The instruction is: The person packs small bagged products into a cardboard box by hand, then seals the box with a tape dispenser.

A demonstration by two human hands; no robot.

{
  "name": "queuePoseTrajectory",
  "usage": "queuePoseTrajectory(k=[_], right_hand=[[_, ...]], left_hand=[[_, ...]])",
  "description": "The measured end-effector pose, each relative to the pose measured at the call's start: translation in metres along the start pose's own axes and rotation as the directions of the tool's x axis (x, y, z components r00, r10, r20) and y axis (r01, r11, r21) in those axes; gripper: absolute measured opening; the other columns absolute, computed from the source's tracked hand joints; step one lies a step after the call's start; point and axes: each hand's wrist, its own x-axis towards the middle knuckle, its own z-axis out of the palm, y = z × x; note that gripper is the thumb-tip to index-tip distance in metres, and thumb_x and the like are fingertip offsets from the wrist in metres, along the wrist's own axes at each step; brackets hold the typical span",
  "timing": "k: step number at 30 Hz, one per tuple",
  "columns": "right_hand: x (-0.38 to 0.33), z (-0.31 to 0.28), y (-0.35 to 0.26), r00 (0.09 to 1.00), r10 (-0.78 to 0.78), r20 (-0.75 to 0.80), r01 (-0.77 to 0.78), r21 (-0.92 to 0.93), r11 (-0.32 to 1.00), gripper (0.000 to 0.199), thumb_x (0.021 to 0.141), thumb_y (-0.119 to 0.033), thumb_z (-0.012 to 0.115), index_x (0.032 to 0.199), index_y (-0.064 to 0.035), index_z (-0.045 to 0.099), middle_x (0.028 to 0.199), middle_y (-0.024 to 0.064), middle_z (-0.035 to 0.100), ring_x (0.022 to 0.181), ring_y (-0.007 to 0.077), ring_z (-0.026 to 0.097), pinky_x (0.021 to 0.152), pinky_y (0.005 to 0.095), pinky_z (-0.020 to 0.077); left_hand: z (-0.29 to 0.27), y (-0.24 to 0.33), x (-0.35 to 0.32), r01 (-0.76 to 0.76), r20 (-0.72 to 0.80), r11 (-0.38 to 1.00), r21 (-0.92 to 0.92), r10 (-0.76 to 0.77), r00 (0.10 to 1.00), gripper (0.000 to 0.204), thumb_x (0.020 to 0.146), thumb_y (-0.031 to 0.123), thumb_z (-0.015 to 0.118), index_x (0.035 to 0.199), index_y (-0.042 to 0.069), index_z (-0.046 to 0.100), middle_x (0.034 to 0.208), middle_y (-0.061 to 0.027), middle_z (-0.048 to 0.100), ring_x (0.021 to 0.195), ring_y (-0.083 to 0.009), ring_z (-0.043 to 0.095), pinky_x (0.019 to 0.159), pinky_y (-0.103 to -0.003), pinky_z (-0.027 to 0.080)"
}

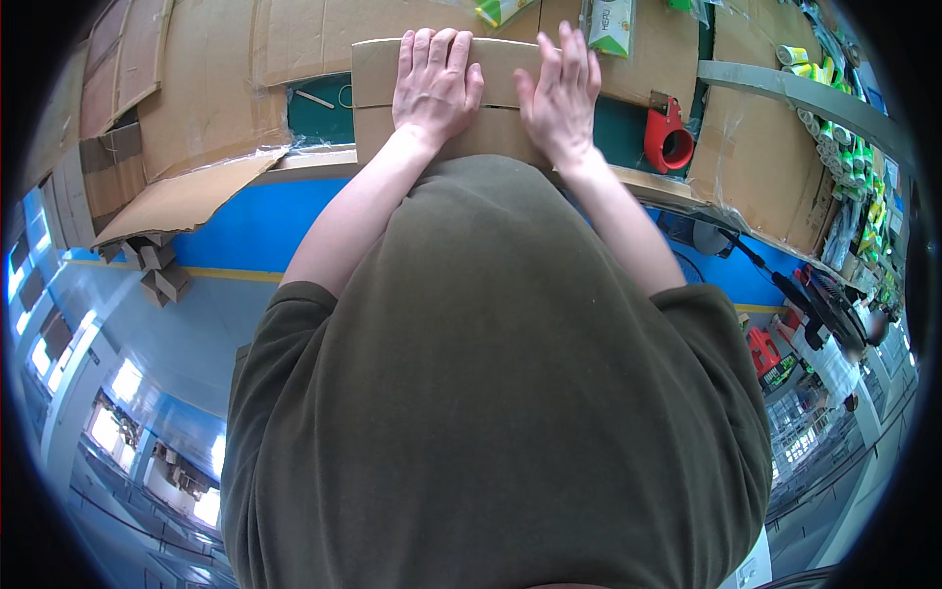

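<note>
A brown cardboard box lies at the near edge of the workbench, right in front of me, with its top flaps folded down and a seam running across. My left hand rests flat on the left part of the top, fingers stretched forward. On the right part is my right hand, its fingers spread and slightly blurred; whether it presses on the cardboard or hovers just over it I cannot tell. Neither hand grips anything. Just right of the box stands a red tape dispenser.
Flattened cardboard sheets cover much of the bench's green top. A white and green packet lies beyond my right hand. A grey curved metal bar crosses at right, before many green and white packages. Small boxes sit at lower left.
</note>
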Motion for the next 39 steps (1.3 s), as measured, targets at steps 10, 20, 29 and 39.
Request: queuePoseTrajectory(k=[10, 20, 29, 39], right_hand=[[0.026, 0.009, -0.028, 0.990, -0.052, 0.133, 0.035, 0.127, 0.991, 0.042, 0.088, -0.034, 0.061, 0.117, -0.0045, 0.055, 0.109, 0.0130, 0.057, 0.109, 0.0298, 0.051, 0.104, 0.0431, 0.0337], [0.024, 0.013, -0.025, 0.991, 0.005, 0.136, -0.019, 0.096, 0.995, 0.036, 0.089, -0.030, 0.059, 0.117, -0.0060, 0.054, 0.112, 0.0110, 0.058, 0.112, 0.0275, 0.051, 0.104, 0.0438, 0.0340], [-0.055, -0.006, 0.110, 0.694, 0.613, -0.378, -0.653, 0.031, 0.757, 0.059, 0.079, -0.036, 0.075, 0.118, -0.0035, 0.044, 0.113, 0.0185, 0.057, 0.115, 0.0339, 0.049, 0.101, 0.0493, 0.0322], [-0.096, -0.029, 0.148, 0.442, 0.890, 0.112, -0.827, -0.332, 0.453, 0.040, 0.091, -0.036, 0.063, 0.112, -0.0027, 0.057, 0.099, 0.0215, 0.070, 0.105, 0.0332, 0.064, 0.110, 0.0464, 0.0255]], left_hand=[[-0.002, -0.001, 0.001, -0.004, 0.008, 1.000, 0.019, 0.004, 1.000, 0.042, 0.090, 0.025, 0.054, 0.129, 0.010, 0.054, 0.128, -0.0089, 0.052, 0.127, -0.0291, 0.044, 0.116, -0.047, 0.026], [-0.006, 0.004, 0.006, 0.028, 0.049, 0.999, -0.041, -0.026, 0.998, 0.045, 0.086, 0.026, 0.054, 0.128, 0.009, 0.052, 0.127, -0.0098, 0.052, 0.129, -0.0287, 0.042, 0.117, -0.048, 0.024], [-0.001, 0.001, 0.006, -0.012, 0.016, 1.000, -0.010, 0.012, 1.000, 0.045, 0.090, 0.030, 0.054, 0.129, 0.008, 0.052, 0.129, -0.0102, 0.049, 0.129, -0.0301, 0.040, 0.117, -0.048, 0.023], [0.001, -0.002, 0.004, -0.038, -0.013, 0.999, -0.032, 0.038, 0.999, 0.046, 0.091, 0.031, 0.054, 0.130, 0.006, 0.051, 0.128, -0.0111, 0.050, 0.128, -0.0306, 0.041, 0.116, -0.048, 0.024]])
